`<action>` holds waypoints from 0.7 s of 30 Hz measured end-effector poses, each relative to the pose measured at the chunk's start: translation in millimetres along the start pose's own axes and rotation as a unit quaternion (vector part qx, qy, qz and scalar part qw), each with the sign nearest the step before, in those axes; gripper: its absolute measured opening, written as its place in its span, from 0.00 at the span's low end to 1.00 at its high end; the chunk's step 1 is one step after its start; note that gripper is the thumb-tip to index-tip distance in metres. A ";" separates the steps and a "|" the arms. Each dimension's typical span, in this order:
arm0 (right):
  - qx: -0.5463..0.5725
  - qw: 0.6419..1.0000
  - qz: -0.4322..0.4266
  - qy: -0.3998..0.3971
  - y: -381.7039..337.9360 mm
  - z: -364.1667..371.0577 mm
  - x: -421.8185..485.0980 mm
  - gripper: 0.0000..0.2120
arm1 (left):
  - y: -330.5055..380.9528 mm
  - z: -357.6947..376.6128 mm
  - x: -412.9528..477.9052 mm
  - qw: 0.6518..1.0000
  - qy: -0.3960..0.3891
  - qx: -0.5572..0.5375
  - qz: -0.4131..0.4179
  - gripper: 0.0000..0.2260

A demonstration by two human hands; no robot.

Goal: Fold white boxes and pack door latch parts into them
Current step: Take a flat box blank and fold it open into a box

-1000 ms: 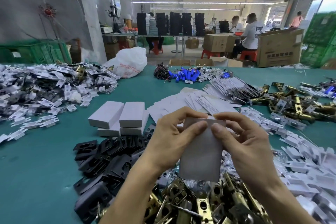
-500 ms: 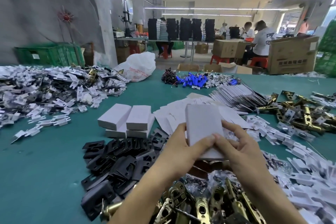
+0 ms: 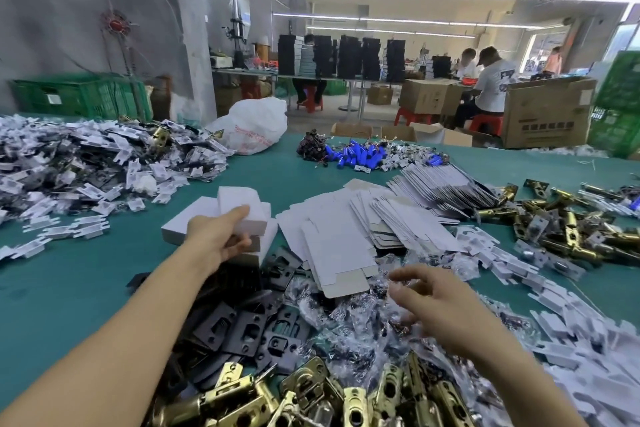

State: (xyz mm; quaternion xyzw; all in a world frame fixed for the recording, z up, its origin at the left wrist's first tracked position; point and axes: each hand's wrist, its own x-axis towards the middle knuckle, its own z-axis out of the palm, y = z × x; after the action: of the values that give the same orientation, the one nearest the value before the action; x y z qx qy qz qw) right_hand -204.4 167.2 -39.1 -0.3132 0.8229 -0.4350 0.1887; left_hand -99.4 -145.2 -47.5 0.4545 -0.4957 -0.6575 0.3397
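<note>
**One box finished, on to the next**

The green surface (image 3: 86, 288) is heaped on every side, and I take my bearings from the spread of flat box blanks (image 3: 339, 239) in the middle. Nearer me than the blanks lie the black plates (image 3: 242, 329), the brass latches (image 3: 311, 392) and the crinkled clear bags (image 3: 363, 315). Just left of the blanks sits the stack of closed boxes (image 3: 187, 222).

A moment ago both my hands held the white box (image 3: 242, 201) on end in front of me. Now my left hand (image 3: 216, 239) alone has carried it left of the blanks and holds it over the stack, thumb on top and fingers curled beneath. My right hand (image 3: 440, 308) has let go and hovers over the clear bags, on my side of the blanks, fingers loosely spread and holding nothing.

I read that as one box done and being set down, with the next round about to start.

The box now lies flat, broad face up. Its long axis runs roughly away from me, one short end facing me, much like the boxes under it.
</note>
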 end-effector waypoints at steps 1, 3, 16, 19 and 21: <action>-0.051 0.999 -0.010 -0.001 -1.5 -0.5 10.5 0.10 | 0.7 -2.2 4.6 0.999 0.017 0.024 0.014 0.14; -0.138 0.990 -0.028 -0.004 -8.3 2.6 36.4 0.14 | 2.2 -6.1 9.7 0.995 0.041 0.079 0.051 0.18; -0.309 0.949 0.045 0.036 -19.6 61.3 116.5 0.25 | -8.3 -7.4 -7.8 0.966 0.221 0.034 0.132 0.17; -0.244 0.967 0.049 0.057 -22.3 59.0 114.6 0.24 | 4.4 2.9 -28.4 0.971 0.163 0.032 0.170 0.08; -0.149 0.985 0.042 0.077 -25.6 56.8 113.8 0.18 | 12.5 9.5 -48.8 0.987 0.047 0.054 0.142 0.07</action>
State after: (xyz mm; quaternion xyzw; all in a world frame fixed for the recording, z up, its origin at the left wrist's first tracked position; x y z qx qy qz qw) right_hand -245.6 45.0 -53.3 -0.2689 0.9030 -0.3216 0.0942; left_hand -90.9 -101.6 -21.9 0.4278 -0.5734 -0.5525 0.4277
